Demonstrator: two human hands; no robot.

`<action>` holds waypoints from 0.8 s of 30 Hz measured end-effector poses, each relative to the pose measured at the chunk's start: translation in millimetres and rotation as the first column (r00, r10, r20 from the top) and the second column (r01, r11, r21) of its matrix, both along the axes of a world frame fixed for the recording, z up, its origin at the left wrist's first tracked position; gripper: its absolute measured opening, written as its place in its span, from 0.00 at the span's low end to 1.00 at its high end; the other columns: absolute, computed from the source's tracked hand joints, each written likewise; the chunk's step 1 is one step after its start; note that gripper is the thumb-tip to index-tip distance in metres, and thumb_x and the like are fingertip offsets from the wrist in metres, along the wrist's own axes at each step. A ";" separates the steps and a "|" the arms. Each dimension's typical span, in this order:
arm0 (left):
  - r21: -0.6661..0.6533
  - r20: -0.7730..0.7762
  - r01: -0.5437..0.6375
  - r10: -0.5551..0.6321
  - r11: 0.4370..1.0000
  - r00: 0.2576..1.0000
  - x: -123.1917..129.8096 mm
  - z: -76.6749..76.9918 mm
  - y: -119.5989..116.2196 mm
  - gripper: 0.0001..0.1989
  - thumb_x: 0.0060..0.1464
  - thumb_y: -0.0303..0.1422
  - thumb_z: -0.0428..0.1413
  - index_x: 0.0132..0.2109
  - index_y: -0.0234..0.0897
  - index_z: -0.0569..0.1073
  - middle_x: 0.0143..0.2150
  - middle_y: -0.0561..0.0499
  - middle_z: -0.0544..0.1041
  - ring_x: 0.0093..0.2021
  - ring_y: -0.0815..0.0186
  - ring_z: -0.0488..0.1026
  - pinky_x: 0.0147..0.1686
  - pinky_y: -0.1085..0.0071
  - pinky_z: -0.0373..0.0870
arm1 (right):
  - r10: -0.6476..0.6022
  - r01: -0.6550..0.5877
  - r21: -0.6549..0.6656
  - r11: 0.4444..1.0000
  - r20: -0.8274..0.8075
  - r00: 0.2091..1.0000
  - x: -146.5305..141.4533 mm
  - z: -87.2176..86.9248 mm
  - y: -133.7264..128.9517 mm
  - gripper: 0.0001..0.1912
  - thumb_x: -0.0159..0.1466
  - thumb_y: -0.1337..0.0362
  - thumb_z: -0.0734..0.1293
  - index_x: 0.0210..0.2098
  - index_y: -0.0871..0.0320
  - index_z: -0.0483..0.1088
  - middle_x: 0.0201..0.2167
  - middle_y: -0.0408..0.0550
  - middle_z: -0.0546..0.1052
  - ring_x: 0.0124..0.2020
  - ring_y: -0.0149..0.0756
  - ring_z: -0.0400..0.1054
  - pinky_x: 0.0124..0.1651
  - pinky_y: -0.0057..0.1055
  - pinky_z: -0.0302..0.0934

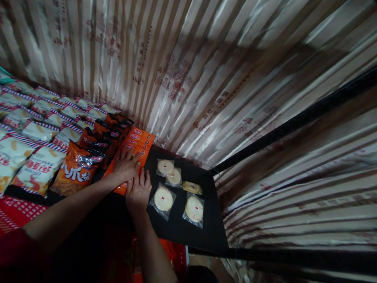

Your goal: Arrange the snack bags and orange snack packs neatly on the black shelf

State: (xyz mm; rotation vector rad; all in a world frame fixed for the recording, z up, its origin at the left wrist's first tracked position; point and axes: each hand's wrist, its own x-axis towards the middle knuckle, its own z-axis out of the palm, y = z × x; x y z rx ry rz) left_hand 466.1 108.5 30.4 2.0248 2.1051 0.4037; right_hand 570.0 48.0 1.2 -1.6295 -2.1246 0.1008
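A flat orange printed packaging sheet (145, 142) with rows of small logos lies on the black shelf board (192, 234). My left hand (125, 168) rests on it palm down, fingers stretched out. My right hand (139, 190) lies flat along the sheet's right edge, its fingers pointing away from me. The two hands nearly touch, and they cover the sheet's middle. Just left of them stands an orange snack bag (77, 171), with darker orange bags (105, 131) lined up behind it. To the right lie several clear-wrapped round crackers (163, 199).
Rows of white snack bags (40, 169) fill the left side. A red plastic basket (4, 213) is below the shelf's front edge. Behind hangs a pleated printed curtain (173, 54). A dark metal bar (306, 112) slants up from the shelf's back right corner.
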 end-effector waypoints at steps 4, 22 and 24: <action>-0.023 -0.005 0.005 -0.005 1.000 1.000 0.4 -4.6 0.5 0.25 0.60 0.41 0.41 0.64 0.50 0.56 0.67 0.52 0.53 0.68 0.53 0.37 0.62 0.49 0.39 | -0.005 0.006 0.009 1.000 -0.015 1.000 -0.4 -3.3 1.0 0.23 0.66 0.62 0.55 0.60 0.60 0.59 0.61 0.53 0.61 0.63 0.48 0.48 0.58 0.43 0.50; -0.070 -0.054 0.047 -0.051 0.996 0.997 4.5 -3.9 2.4 0.25 0.61 0.35 0.39 0.64 0.51 0.54 0.67 0.49 0.52 0.67 0.49 0.40 0.60 0.41 0.40 | -0.031 0.032 0.019 0.999 -0.013 0.999 -0.2 -2.6 0.5 0.21 0.65 0.62 0.58 0.56 0.60 0.65 0.57 0.52 0.67 0.60 0.48 0.53 0.57 0.42 0.51; -0.089 -0.069 0.066 -0.073 0.994 0.995 5.5 -1.0 4.1 0.25 0.60 0.33 0.40 0.64 0.51 0.55 0.67 0.48 0.53 0.67 0.46 0.41 0.58 0.38 0.41 | -0.030 0.030 0.022 0.999 -0.019 0.999 -0.2 -2.5 0.4 0.20 0.65 0.61 0.58 0.54 0.59 0.66 0.57 0.52 0.67 0.60 0.47 0.53 0.57 0.42 0.50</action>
